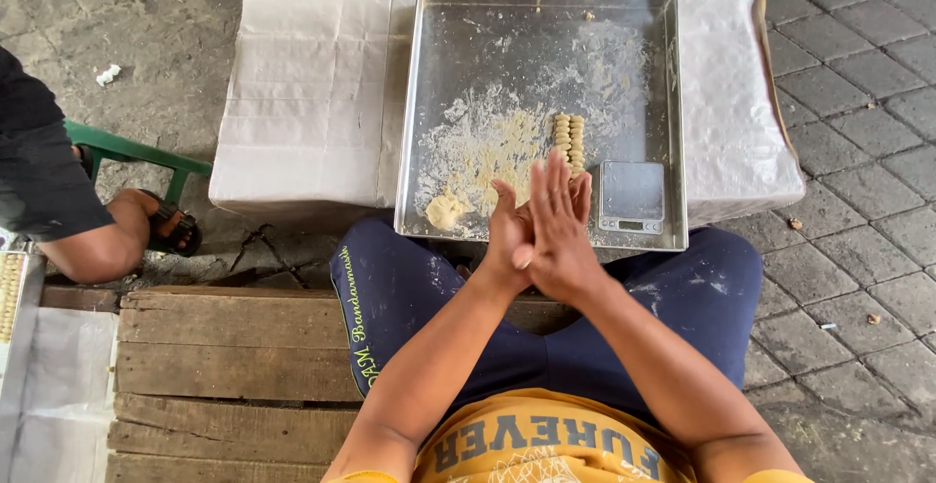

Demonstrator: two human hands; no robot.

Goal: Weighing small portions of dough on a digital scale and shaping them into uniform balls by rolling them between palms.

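Observation:
My left hand (pixel 499 237) and my right hand (pixel 558 234) are pressed flat together, palm to palm, fingers straight and pointing away from me. They hover over the near edge of a square metal tray (pixel 414 103) dusted with flour. Whatever lies between the palms is hidden. A small lump of pale dough (pixel 445 211) lies in the tray just left of my hands. Two short rows of small dough balls (pixel 568 140) sit beyond my fingertips. A small digital scale (pixel 632 196) rests in the tray's near right corner.
The tray sits on a low box wrapped in white paper (pixel 312 93) on paving stones. I sit on a wooden plank bench (pixel 234 366). At left are another person's leg and sandalled foot (pixel 166 230), a green stool (pixel 136 152), and another tray's edge (pixel 10 293).

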